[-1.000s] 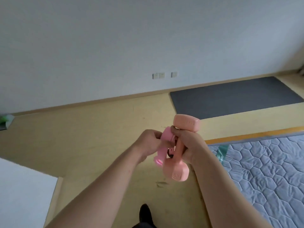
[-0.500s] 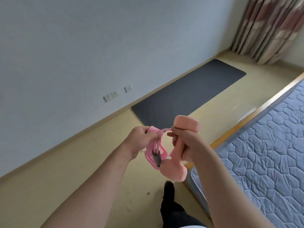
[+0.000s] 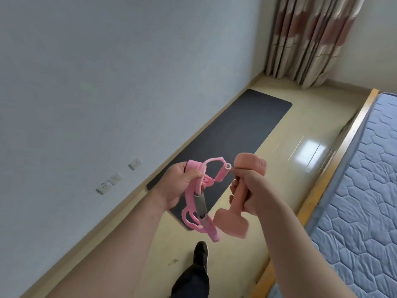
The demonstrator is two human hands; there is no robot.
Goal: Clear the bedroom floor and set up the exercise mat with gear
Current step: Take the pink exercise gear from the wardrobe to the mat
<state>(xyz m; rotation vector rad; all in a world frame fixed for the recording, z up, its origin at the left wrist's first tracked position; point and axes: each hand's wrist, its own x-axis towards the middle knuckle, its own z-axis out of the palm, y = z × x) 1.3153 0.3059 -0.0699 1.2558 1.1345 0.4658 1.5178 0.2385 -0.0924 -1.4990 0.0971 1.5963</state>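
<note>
**Gear in hand, just short of the mat**

We stand near the closest end of the exercise mat (image 3: 236, 130), both hands full. Our left hand (image 3: 178, 186) clutches a bunched pink resistance band (image 3: 198, 201). Our right hand (image 3: 255, 190) wraps the shaft of a pink dumbbell (image 3: 231, 221), its fingertips seemingly touching one band handle. We judge the band light and floppy, best gathered by its handles. The dumbbell looks dense, safest held by the shaft.

Striped curtains (image 3: 311, 39) hang in the far corner. A quilted mattress (image 3: 365, 190) lies to my right. Sockets (image 3: 111, 182) dot the wall (image 3: 107, 72).
</note>
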